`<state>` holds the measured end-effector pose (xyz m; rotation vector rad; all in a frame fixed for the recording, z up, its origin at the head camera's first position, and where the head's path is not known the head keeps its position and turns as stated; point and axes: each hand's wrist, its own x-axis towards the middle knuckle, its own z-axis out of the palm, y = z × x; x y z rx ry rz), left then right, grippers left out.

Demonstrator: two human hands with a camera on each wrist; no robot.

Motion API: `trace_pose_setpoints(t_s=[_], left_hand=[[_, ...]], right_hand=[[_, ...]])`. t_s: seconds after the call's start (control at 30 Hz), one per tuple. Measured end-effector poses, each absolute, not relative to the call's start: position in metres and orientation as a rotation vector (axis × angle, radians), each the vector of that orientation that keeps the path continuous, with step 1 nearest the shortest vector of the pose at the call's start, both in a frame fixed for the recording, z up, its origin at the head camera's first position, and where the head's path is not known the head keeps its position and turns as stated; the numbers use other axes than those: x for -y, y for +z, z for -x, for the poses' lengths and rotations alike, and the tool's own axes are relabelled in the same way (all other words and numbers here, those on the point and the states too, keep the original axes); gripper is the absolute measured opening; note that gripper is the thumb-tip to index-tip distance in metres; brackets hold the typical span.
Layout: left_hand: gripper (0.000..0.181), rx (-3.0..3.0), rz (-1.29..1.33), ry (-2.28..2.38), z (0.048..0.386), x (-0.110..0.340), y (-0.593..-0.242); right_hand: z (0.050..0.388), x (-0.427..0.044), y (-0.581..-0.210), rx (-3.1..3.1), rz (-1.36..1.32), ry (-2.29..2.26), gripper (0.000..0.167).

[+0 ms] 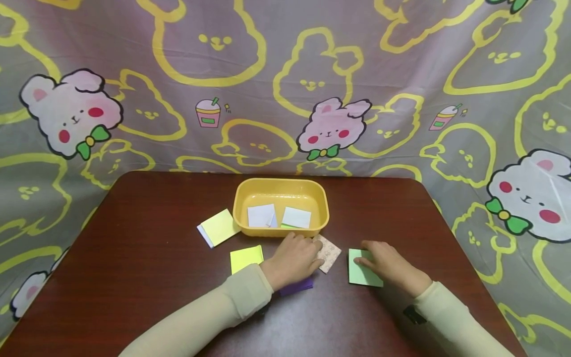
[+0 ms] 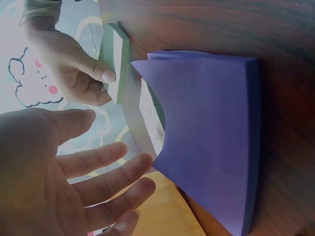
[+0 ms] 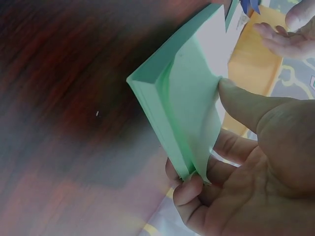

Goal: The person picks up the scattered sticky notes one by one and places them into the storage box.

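My right hand [image 1: 392, 265] grips a light green sticky note pad [image 1: 362, 274] on the right of the table. In the right wrist view, its thumb lies on the pad's face [image 3: 194, 98] and the fingers curl round the lower edge, where the top sheet lifts a little. My left hand [image 1: 292, 260] is held in front of the yellow tray [image 1: 263, 232], its fingers spread and relaxed in the left wrist view. Close by it are a beige patterned pad [image 1: 329, 255] and a purple pad [image 2: 206, 123], the latter partly hidden under the hand in the head view.
Inside the tray lie a whitish-lavender pad [image 1: 260, 216] and a white pad with a green edge [image 1: 296, 217]. To its left is a pale yellow pad [image 1: 220, 228] over a whitish one. A bright yellow pad [image 1: 244, 258] lies near my left wrist. A patterned curtain [image 1: 267, 99] hangs behind the table.
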<state>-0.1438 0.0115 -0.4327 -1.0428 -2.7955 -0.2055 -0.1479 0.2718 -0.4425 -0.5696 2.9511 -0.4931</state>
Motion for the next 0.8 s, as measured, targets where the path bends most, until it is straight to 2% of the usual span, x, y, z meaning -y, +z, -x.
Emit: trace_pose_setpoints(t_s=[0.53,0.8], left_hand=[[0.023,2.768,1.077,-0.212,0.149,-0.0146,-0.4353],[0.022,2.793,1.076,-0.236,0.1516,-0.0182,-0.4334]], right_hand=[[0.1494,-0.2732,-0.4364,-2.926,0.697,-0.54,0.007],[0.1487,-0.2737,-0.4333,-2.901,0.708,-0.559,0.008]])
